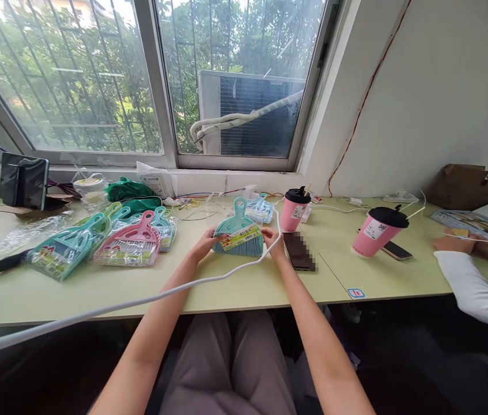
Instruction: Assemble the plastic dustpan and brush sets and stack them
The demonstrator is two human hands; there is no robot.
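A teal dustpan and brush set [239, 235] with a yellow label stands upright near the middle of the table, handle up and bristles down. My left hand [204, 244] grips its left edge, and my right hand [272, 240] holds the right edge. Wrapped sets lie to the left: a teal one [68, 245], a pink one [134, 239] and another teal one [165, 229] partly behind it. Behind the held set is a blue wrapped set [260, 208]. A white cable passes in front of my right hand.
A pink cup [295, 210] and a dark phone [299, 252] are right of my right hand. Farther right are another pink cup [374, 235], a second phone [397, 250] and a person's white sleeve [477, 288]. At the far left a tablet [24, 180] stands upright.
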